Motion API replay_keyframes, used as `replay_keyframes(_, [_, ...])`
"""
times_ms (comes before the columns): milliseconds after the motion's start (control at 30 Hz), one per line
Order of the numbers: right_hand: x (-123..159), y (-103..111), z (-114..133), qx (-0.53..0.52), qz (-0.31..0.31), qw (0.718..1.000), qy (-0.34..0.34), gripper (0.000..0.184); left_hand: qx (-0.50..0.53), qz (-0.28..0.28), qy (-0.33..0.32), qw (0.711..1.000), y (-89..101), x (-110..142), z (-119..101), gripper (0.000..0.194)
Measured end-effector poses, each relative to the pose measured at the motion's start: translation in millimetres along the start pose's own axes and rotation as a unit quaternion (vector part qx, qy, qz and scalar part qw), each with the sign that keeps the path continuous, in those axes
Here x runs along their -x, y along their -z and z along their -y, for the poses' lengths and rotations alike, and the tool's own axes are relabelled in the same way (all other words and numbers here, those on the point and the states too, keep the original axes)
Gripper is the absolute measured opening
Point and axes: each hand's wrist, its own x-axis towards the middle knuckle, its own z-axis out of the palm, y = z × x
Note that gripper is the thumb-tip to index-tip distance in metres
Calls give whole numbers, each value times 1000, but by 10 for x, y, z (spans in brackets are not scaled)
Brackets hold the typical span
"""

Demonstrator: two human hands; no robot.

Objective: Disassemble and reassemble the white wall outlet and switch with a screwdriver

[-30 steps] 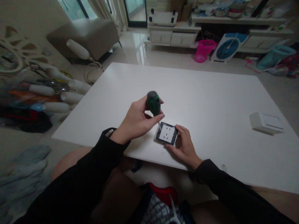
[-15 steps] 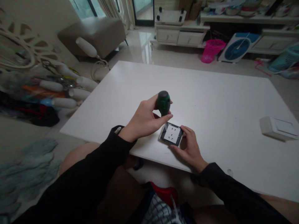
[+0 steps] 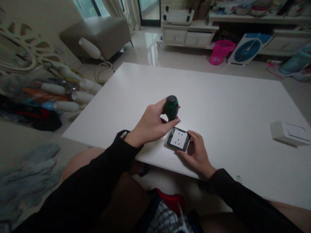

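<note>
My left hand (image 3: 155, 124) is closed around the dark green and black handle of a screwdriver (image 3: 171, 108), held upright with its shaft pointing down. Its tip meets the left side of a wall socket (image 3: 178, 139), a square piece with a white slotted face and a dark frame. The exact contact spot is too small to make out. My right hand (image 3: 195, 152) grips the socket by its right side, thumb at the near edge and fingers at the far right corner. The socket rests on the white table (image 3: 218, 106) near its front edge.
A white box with a switch-like panel (image 3: 290, 133) stands at the table's right. Beyond the table are a pink basket (image 3: 221, 53), a blue and white fan (image 3: 249, 50) and a grey bench (image 3: 97, 35). White padded bars (image 3: 65, 106) crowd the left side.
The view has turned slightly left, so everything sits further right in it. The screwdriver handle has gone from tilted to more upright. Both hands keep their hold.
</note>
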Motion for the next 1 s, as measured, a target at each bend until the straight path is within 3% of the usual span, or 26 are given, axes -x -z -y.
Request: replay_keyframes(1000, [-11, 10, 4, 8, 2, 1000, 2, 88, -50, 22, -51, 997, -23, 0, 43, 27])
